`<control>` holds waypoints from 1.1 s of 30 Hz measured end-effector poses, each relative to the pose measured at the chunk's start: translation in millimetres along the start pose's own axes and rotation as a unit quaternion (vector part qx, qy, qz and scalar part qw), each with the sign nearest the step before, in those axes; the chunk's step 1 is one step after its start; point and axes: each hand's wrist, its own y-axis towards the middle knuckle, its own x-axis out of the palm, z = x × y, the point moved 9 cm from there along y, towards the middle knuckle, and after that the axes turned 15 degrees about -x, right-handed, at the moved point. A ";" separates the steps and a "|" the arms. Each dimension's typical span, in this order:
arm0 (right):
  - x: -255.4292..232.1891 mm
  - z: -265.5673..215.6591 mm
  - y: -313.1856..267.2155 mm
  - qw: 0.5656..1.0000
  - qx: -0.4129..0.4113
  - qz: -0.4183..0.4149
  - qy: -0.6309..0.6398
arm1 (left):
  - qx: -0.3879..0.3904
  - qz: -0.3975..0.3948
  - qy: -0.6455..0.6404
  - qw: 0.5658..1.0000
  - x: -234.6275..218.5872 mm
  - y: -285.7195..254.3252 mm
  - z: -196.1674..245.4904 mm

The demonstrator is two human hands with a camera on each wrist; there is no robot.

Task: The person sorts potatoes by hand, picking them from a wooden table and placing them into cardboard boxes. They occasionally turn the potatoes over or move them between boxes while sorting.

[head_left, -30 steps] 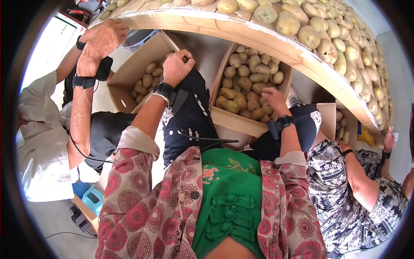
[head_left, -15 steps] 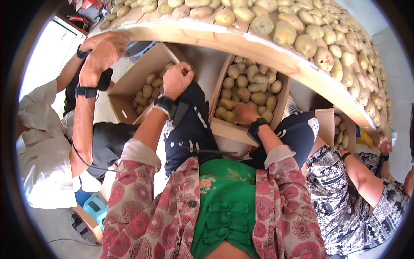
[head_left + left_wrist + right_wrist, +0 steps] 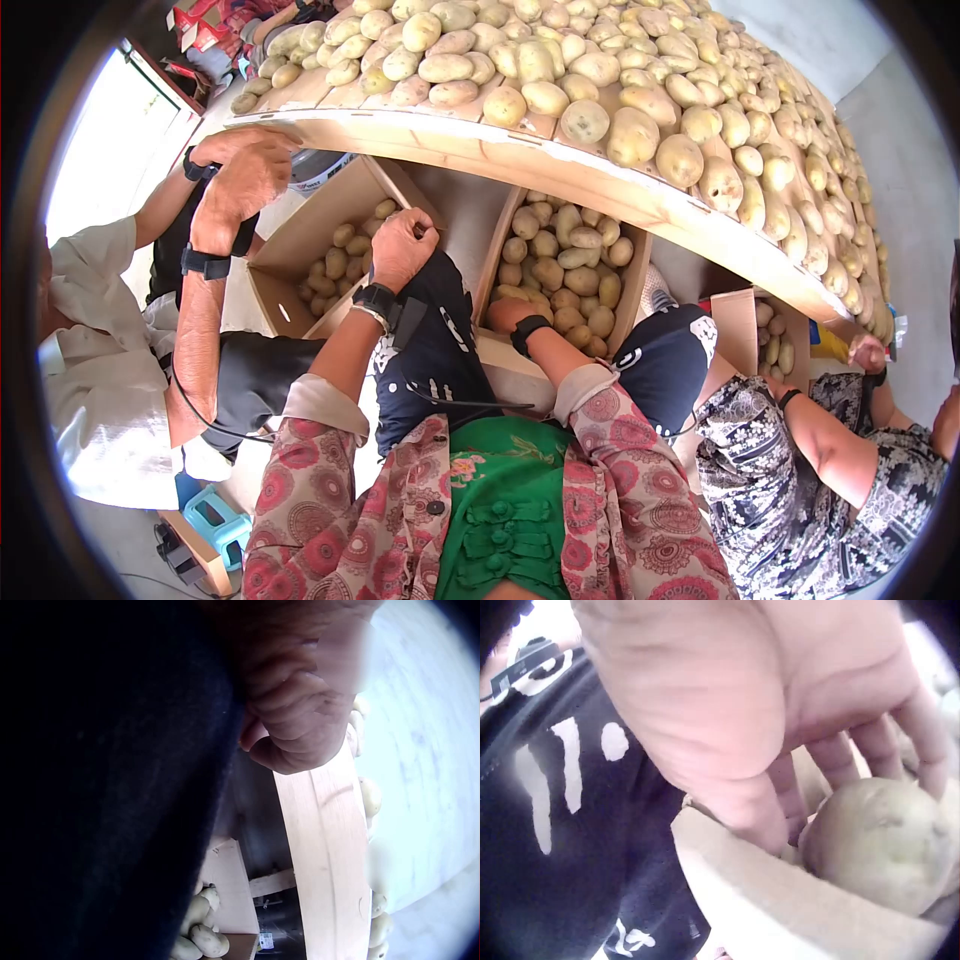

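Note:
My right hand (image 3: 513,313) reaches into the near left corner of a cardboard box (image 3: 637,275) of potatoes (image 3: 575,257). In the right wrist view its fingers stretch down past a pale round potato (image 3: 885,840), and the thumb dips just inside the box's rim (image 3: 780,900). The palm does not close round that potato. My left hand (image 3: 403,250) rests on my left knee, fingers loosely curled with nothing seen in them. In the left wrist view the dark trouser leg (image 3: 97,780) covers much of the picture beside this hand.
A wooden table edge (image 3: 430,137) arches above the boxes, potatoes (image 3: 632,135) spread over its top. A second potato box (image 3: 265,295) stands to the left. One person's hands (image 3: 250,180) rest by the table at left; another person in a patterned dress (image 3: 745,450) sits at right.
My right hand has moved left and toward me, from over the box's right side into its near left corner. The view has tipped up, showing more tabletop. My left hand stays on the knee.

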 end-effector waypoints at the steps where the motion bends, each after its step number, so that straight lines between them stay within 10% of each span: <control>1: -6.8 1.7 -7.0 1.000 0.018 0.003 0.009 | 0.000 0.003 -0.001 1.000 -2.3 0.7 0.4; 15: -65.5 11.5 -91.1 0.985 -0.081 0.141 0.050 | -0.002 -0.005 -0.012 1.000 -1.2 -0.6 4.6; 17: -70.5 39.1 -111.4 0.888 -0.010 0.209 0.409 | -0.029 -0.015 -0.012 0.999 -1.2 -2.5 -1.3; 23: -244.1 13.8 -196.9 0.781 -0.148 0.390 0.465 | -0.004 -0.002 -0.004 1.000 1.1 -2.3 -1.2; 29: -380.4 38.9 -224.8 0.711 -0.205 0.638 0.214 | 0.000 0.002 -0.011 1.000 0.1 -5.8 2.0; 33: -356.0 35.5 -238.1 0.715 -0.180 0.666 0.108 | 0.071 0.073 -0.008 0.995 -7.7 -9.7 1.6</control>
